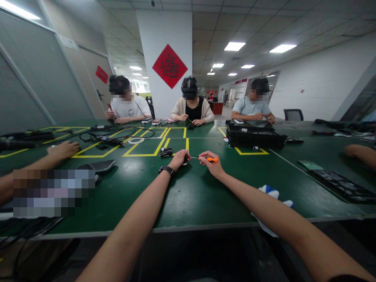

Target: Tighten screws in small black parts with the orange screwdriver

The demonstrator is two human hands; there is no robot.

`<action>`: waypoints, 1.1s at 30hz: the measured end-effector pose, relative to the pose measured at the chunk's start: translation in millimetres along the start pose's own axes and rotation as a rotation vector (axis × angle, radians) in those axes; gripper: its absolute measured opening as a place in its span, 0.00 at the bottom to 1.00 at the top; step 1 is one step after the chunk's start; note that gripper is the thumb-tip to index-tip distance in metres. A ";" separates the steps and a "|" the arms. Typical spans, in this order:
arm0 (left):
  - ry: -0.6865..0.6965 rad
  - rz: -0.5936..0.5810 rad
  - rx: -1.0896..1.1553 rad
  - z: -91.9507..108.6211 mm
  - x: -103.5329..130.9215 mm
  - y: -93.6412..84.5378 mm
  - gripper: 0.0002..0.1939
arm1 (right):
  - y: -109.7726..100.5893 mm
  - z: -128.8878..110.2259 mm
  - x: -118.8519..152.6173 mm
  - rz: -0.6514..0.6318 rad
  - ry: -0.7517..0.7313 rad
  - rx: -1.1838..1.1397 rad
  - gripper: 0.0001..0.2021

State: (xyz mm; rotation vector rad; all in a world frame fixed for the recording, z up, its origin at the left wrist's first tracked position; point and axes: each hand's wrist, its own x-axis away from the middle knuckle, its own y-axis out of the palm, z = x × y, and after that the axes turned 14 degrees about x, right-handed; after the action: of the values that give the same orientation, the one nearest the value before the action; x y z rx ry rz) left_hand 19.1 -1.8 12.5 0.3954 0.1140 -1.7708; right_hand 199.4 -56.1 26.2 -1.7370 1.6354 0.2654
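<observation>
Near the middle of the green table [138, 199], my left hand [178, 159] is closed around a small black object [185, 159], mostly covered by my fingers; its kind does not show. My right hand [212, 164] grips a screwdriver [212, 159] with an orange and black handle. The thin metal shaft points left toward the black object; whether the tip touches it, I cannot tell. Just left of my left hand, another small black device [166, 152] lies on the table. A dark watch is on my left wrist.
A black open case [255, 136] stands at the right, a circuit board [340, 182] nearer the edge. Blue-and-white gloves [268, 191] lie beside my right forearm. Cables [110, 137] and a white coil [136, 141] spread leftward. Three people sit opposite; other people's arms reach in from both sides.
</observation>
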 end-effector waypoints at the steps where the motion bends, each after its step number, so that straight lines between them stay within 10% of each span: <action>1: 0.002 0.003 -0.001 0.0 -0.1 0.1 0.21 | 0.0 0.0 0.0 -0.001 0.001 0.001 0.13; 33: 0.023 -0.001 -0.003 -2.3 -0.6 -0.9 0.21 | 0.1 -0.3 -0.1 -0.020 -0.005 -0.006 0.13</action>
State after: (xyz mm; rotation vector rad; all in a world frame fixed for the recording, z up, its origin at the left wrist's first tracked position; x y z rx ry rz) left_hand 18.8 -0.4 10.5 0.4134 0.1329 -1.7674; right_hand 199.2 -56.2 26.4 -1.7551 1.6145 0.2647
